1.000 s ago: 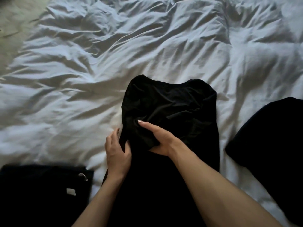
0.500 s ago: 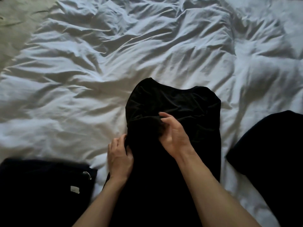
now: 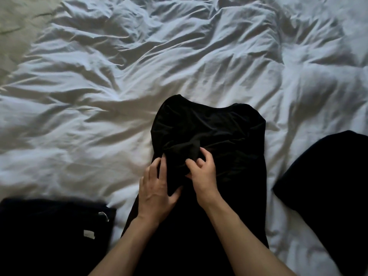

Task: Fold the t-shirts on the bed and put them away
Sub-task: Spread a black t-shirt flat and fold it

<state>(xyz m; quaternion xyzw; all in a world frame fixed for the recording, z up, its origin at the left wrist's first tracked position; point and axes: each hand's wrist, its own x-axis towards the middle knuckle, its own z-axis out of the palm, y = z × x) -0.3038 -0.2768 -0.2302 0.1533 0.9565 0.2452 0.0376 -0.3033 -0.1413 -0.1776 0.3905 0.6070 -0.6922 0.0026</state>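
A black t-shirt (image 3: 229, 136) lies lengthwise on the white bed, its collar end pointing away from me and its sides folded inward. My left hand (image 3: 157, 190) grips the folded-in left sleeve flap, thumb under the cloth and fingers along its outer edge. Just to the right, my right hand (image 3: 203, 172) has curled fingers pinching the same bunched flap near the shirt's middle. The lower part of the shirt runs under my forearms and out of the frame.
A folded black garment (image 3: 53, 232) with small white tags lies at the lower left. Another black garment (image 3: 330, 186) sits at the right edge. The rumpled white duvet (image 3: 139, 76) fills the space beyond, and a strip of beige floor (image 3: 18, 20) shows at the top left.
My right hand has drawn back toward me and curled onto the bunched sleeve flap. My left hand has slid up along the flap's left edge and taken hold of it.
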